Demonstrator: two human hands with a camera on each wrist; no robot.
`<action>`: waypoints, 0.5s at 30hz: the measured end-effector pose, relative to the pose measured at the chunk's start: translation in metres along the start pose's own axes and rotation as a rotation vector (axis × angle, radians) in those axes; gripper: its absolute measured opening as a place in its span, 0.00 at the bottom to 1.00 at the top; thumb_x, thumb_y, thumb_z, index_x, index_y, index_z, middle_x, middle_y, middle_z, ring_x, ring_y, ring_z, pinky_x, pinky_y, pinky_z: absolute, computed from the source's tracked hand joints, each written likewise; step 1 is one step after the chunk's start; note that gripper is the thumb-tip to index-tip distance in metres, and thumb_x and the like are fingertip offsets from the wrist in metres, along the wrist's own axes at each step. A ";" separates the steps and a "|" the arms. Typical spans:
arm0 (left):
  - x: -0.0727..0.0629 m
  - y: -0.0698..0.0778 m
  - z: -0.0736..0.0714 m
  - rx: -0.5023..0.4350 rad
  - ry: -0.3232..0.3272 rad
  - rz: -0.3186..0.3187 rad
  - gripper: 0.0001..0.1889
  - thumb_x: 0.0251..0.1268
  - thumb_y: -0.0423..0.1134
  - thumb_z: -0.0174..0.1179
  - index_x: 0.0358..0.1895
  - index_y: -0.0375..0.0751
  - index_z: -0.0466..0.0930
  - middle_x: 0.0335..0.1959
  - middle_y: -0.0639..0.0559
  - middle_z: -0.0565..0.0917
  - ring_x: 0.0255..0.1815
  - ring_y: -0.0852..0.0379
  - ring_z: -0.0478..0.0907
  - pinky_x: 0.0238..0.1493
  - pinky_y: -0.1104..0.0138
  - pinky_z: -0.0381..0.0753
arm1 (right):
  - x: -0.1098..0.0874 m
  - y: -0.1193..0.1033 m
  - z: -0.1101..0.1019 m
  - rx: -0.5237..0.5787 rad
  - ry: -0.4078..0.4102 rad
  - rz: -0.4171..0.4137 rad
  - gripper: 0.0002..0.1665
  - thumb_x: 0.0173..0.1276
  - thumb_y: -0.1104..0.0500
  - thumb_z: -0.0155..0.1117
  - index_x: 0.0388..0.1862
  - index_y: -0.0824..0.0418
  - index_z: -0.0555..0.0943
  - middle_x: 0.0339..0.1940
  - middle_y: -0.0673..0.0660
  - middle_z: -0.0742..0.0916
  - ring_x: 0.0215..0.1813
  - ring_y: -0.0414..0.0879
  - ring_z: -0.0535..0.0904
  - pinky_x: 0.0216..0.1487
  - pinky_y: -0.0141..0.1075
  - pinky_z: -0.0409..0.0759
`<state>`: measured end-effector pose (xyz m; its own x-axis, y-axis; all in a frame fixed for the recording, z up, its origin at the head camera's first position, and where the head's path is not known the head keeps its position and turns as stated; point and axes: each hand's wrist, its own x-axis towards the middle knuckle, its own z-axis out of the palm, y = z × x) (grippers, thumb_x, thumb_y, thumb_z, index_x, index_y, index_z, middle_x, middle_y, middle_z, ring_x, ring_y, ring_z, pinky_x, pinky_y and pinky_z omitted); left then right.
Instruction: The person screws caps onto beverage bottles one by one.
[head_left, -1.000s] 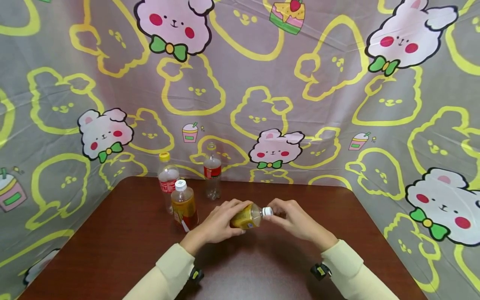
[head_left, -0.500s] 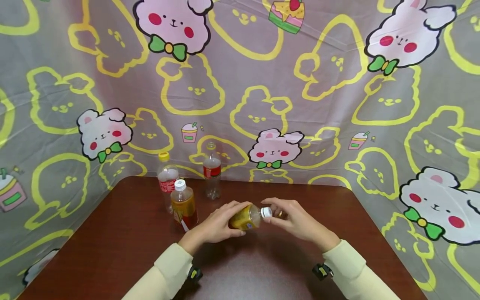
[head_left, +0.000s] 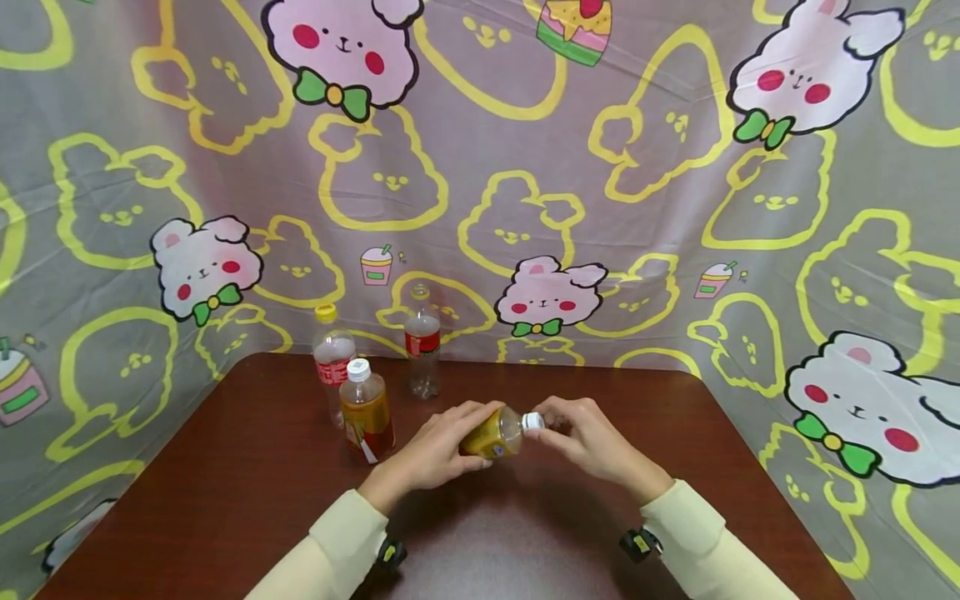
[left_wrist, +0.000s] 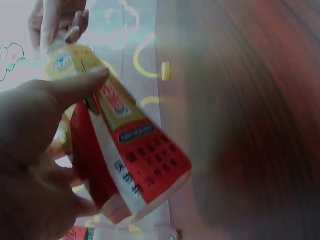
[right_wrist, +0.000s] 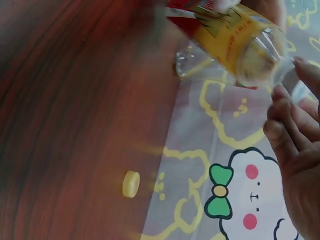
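A drink bottle [head_left: 498, 435] with a yellow and red label lies tilted between my hands, its white cap [head_left: 533, 422] pointing right. My left hand [head_left: 431, 450] grips it round the body; the left wrist view shows the thumb laid across the label [left_wrist: 135, 150]. At the neck, my right hand [head_left: 592, 437] pinches the white cap between thumb and fingers. In the right wrist view the bottle's clear shoulder [right_wrist: 260, 55] sits right by those fingertips. A loose yellow cap [right_wrist: 131, 184] rests on the table beyond the hands, hidden in the head view.
Left of my hands stands a similar bottle [head_left: 367, 421] with a white cap. Behind it are a clear bottle with a yellow cap [head_left: 326, 313] and another clear bottle [head_left: 423, 343] with a red label. A patterned cloth [head_left: 645, 317] hangs behind the brown table [head_left: 225, 500].
Half a second ago the right hand's fingers were spread wider around the white cap; now they are closed in on it again. The left hand and bottle have stayed nearly in place.
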<state>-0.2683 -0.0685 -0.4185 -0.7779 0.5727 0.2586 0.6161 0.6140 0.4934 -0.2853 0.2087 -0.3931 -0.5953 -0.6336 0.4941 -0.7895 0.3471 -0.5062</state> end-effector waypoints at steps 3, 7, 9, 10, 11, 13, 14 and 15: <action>0.001 0.004 0.002 0.042 0.022 -0.012 0.43 0.64 0.46 0.72 0.80 0.55 0.60 0.68 0.51 0.75 0.62 0.52 0.75 0.61 0.43 0.71 | -0.002 -0.001 0.003 -0.117 0.036 0.006 0.05 0.74 0.53 0.67 0.43 0.52 0.81 0.25 0.40 0.78 0.25 0.33 0.70 0.24 0.28 0.71; 0.003 0.009 0.001 0.040 0.026 -0.019 0.43 0.64 0.47 0.72 0.80 0.55 0.60 0.67 0.52 0.75 0.61 0.53 0.75 0.60 0.44 0.72 | -0.003 0.002 0.006 -0.426 0.075 -0.062 0.09 0.79 0.50 0.60 0.43 0.54 0.78 0.26 0.41 0.75 0.24 0.33 0.67 0.24 0.27 0.68; 0.004 0.011 0.000 0.023 0.015 -0.014 0.43 0.64 0.47 0.72 0.80 0.56 0.59 0.67 0.52 0.75 0.60 0.54 0.75 0.61 0.44 0.71 | -0.004 0.005 0.006 -0.560 0.084 -0.111 0.12 0.80 0.48 0.56 0.40 0.54 0.76 0.26 0.41 0.73 0.23 0.34 0.65 0.24 0.26 0.66; 0.004 0.013 0.000 0.022 0.012 -0.003 0.43 0.64 0.47 0.71 0.80 0.56 0.60 0.67 0.52 0.76 0.60 0.54 0.76 0.61 0.44 0.71 | -0.004 0.008 0.007 -0.608 0.089 -0.141 0.13 0.81 0.49 0.53 0.37 0.55 0.74 0.25 0.42 0.71 0.22 0.35 0.63 0.23 0.26 0.63; 0.004 0.014 0.000 0.019 0.007 0.005 0.42 0.65 0.47 0.71 0.80 0.56 0.60 0.67 0.52 0.76 0.60 0.54 0.76 0.61 0.44 0.71 | -0.004 0.009 0.007 -0.629 0.096 -0.164 0.14 0.81 0.50 0.50 0.34 0.54 0.73 0.24 0.43 0.70 0.22 0.36 0.61 0.23 0.27 0.61; 0.005 0.017 0.000 0.021 0.003 0.020 0.41 0.65 0.47 0.71 0.80 0.56 0.60 0.67 0.52 0.76 0.60 0.54 0.76 0.62 0.45 0.71 | -0.003 0.011 0.007 -0.633 0.117 -0.186 0.16 0.80 0.53 0.47 0.29 0.53 0.71 0.22 0.44 0.68 0.22 0.36 0.60 0.23 0.27 0.59; 0.005 0.019 0.001 0.025 0.007 0.026 0.41 0.65 0.47 0.71 0.80 0.55 0.61 0.67 0.52 0.76 0.60 0.54 0.76 0.62 0.45 0.71 | -0.002 0.011 0.008 -0.619 0.135 -0.178 0.16 0.79 0.55 0.47 0.26 0.53 0.70 0.21 0.43 0.67 0.21 0.36 0.59 0.22 0.28 0.59; 0.006 0.020 0.002 0.043 0.021 0.036 0.41 0.65 0.47 0.71 0.79 0.54 0.61 0.67 0.52 0.76 0.60 0.53 0.76 0.61 0.45 0.72 | 0.000 0.010 0.009 -0.600 0.155 -0.154 0.18 0.78 0.56 0.47 0.24 0.52 0.69 0.20 0.42 0.66 0.21 0.35 0.59 0.22 0.28 0.59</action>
<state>-0.2603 -0.0521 -0.4084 -0.7574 0.5836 0.2928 0.6479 0.6163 0.4477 -0.2915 0.2062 -0.4047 -0.4473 -0.6155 0.6489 -0.7872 0.6154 0.0411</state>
